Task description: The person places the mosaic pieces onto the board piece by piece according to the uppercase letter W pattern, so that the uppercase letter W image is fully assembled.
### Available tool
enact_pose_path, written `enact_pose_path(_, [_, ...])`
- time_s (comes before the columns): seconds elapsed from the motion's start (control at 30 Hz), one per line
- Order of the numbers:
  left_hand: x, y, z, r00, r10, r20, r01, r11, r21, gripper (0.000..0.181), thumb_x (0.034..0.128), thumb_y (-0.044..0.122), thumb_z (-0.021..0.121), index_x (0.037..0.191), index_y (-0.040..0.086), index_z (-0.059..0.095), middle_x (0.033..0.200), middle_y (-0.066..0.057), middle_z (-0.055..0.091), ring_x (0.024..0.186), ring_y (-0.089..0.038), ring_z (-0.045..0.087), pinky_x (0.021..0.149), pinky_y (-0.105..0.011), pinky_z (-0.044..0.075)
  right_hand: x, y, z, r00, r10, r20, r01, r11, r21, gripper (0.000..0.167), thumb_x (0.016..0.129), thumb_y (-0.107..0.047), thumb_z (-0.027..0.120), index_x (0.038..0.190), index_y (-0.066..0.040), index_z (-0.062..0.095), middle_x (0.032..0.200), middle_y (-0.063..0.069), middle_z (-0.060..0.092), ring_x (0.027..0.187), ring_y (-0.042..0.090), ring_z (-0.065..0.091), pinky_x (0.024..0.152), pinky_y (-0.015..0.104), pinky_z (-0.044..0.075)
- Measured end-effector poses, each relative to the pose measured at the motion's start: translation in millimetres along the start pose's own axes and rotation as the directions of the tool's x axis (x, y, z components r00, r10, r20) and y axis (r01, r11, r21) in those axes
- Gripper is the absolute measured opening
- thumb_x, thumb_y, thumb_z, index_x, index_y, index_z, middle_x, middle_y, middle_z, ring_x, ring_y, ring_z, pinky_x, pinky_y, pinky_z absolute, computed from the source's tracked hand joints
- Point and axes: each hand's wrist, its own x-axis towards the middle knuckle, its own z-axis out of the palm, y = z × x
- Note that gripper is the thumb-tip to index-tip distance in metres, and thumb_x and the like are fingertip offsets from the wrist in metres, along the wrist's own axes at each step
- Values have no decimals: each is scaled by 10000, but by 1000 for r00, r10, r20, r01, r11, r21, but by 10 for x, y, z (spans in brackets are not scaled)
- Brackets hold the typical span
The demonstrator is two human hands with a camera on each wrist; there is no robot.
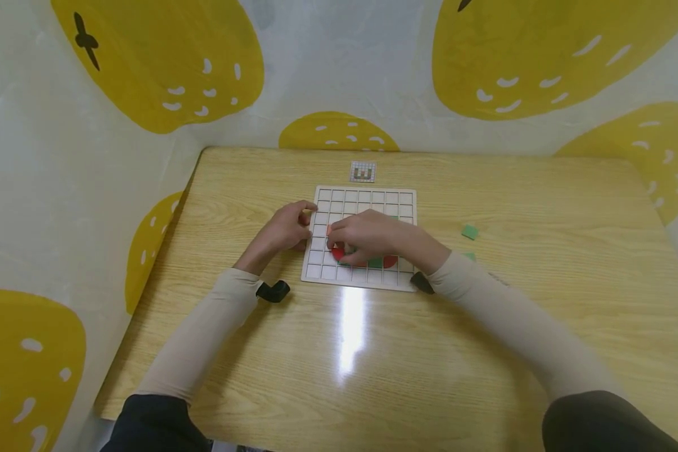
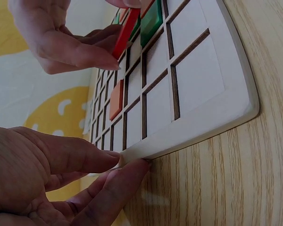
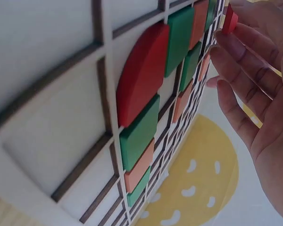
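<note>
A white wooden grid board lies on the table between both hands. My left hand pinches the board's left edge between thumb and index finger. Over the lower left cells, my right hand pinches a red tile, tilted on its edge above the grid. In the right wrist view another red tile, with one curved side, sits in a cell. Beside it run green tiles and orange tiles. A single orange tile occupies a cell nearer my left hand. The right hand hides part of the pattern.
Behind the board lies a small card printed with a grid pattern. A loose green tile is on the table to the right, with another green tile partly behind the right sleeve. Fruit-patterned sheeting borders the table's back and left.
</note>
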Motion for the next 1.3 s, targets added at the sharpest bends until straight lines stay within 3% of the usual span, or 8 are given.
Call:
enact_pose_path(0.37, [23, -23, -2, 1000, 14, -3, -14, 1000, 3, 634, 879, -124, 572, 1472, 77, 475, 1094, -161, 517, 853, -256, 573, 676, -334, 617, 125, -80, 40, 999, -35, -4, 34, 996, -83, 201, 928, -316, 701, 1087, -194, 704, 945, -52, 578, 794, 97, 539, 630, 283, 507])
enact_pose_path(0.83, [13, 7, -18, 1000, 16, 2, -16, 999, 29, 640, 879, -131, 558, 1479, 77, 472, 1104, -169, 531, 849, -259, 588, 676, -335, 617, 165, -73, 52, 1000, -30, 4, 31, 992, -119, 134, 930, -310, 707, 1002, -197, 695, 892, -51, 532, 745, 99, 507, 572, 265, 450])
enact_pose_path(1.3, [5, 11, -17, 1000, 13, 3, -13, 999, 47, 618, 902, -107, 563, 1483, 81, 467, 1106, -166, 528, 839, -260, 589, 671, -331, 600, 154, -82, 52, 1000, -7, -1, 7, 989, -146, 102, 959, -282, 692, 1021, -201, 698, 923, -51, 568, 783, 112, 552, 630, 313, 548])
